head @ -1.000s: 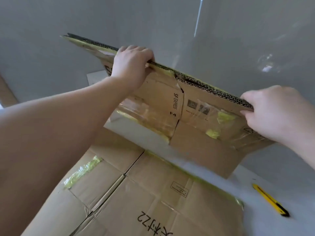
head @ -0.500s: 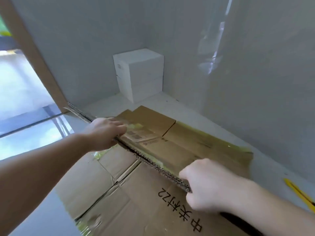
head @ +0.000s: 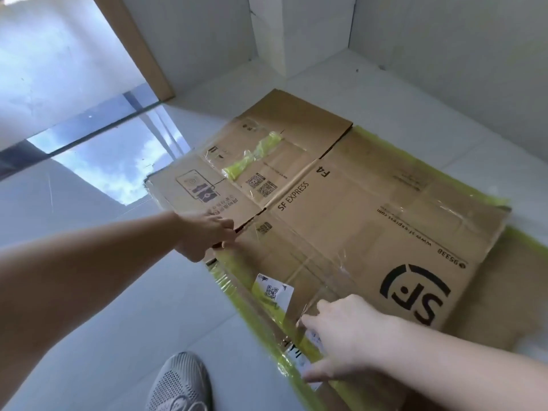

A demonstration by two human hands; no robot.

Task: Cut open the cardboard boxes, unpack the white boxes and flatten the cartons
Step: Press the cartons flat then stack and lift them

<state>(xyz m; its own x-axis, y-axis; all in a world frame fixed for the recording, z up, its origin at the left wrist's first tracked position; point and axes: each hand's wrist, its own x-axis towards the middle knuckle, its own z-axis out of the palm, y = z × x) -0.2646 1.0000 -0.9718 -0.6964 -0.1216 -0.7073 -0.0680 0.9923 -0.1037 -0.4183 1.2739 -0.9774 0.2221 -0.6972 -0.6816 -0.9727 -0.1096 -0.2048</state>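
Cardboard lay flat on the pale tiled floor (head: 133,307); the top carton (head: 341,209), printed with SF EXPRESS and a large SF mark, rested on a lower carton (head: 489,298), of which only a brown margin at the right and strips of yellow tape (head: 249,310) along the edges showed. The left hand (head: 207,234) gripped the near-left flap of the top carton, fingers curled over its edge and thumb out of sight beneath; the flap seemed slightly raised there, though how far was hard to judge. The right hand (head: 341,336) lay open on the near edge, fingers spread and straight over clear and yellow tape; whether it touched the top carton or the lower one could not be told, and it partly covered a white label (head: 274,289) with a small code. A grey mesh shoe (head: 181,384) stood just beside the near edge, cut off by the frame; a glass panel (head: 112,155) at the left showed sky and cloud, blurred; both forearms ran out of view.
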